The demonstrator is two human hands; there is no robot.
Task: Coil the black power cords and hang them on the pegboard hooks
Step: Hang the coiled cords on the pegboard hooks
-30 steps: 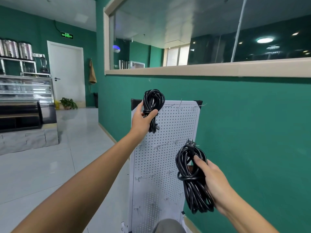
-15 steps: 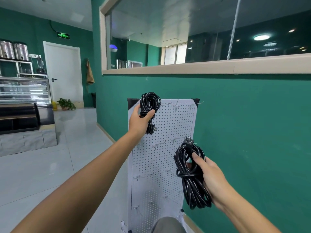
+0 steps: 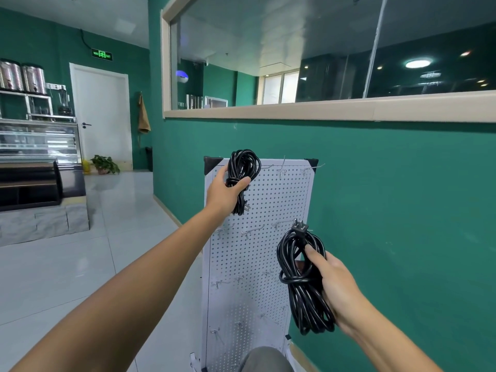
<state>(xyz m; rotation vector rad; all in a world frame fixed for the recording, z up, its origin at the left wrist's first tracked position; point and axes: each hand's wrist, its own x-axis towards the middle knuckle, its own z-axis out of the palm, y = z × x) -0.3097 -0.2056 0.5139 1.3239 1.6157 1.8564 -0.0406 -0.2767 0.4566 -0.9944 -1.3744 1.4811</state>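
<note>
Left hand [image 3: 224,190] grips a glossy knotted cord bundle [image 3: 243,170] at the perforated white pegboard [image 3: 281,205] top; right hand [image 3: 334,285] grips another coil [image 3: 300,280] lower, by its right edge.

two coiled black cords [image 3: 243,167] [image 3: 303,280], one pegboard [image 3: 268,253], perhaps fifteen hooks [image 3: 251,233]

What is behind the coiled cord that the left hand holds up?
Behind the upper cord stands the white pegboard, near its top left corner. Bare hooks show beside it. Whether a hook sits directly behind the coil is hidden by the cord and left hand.
</note>
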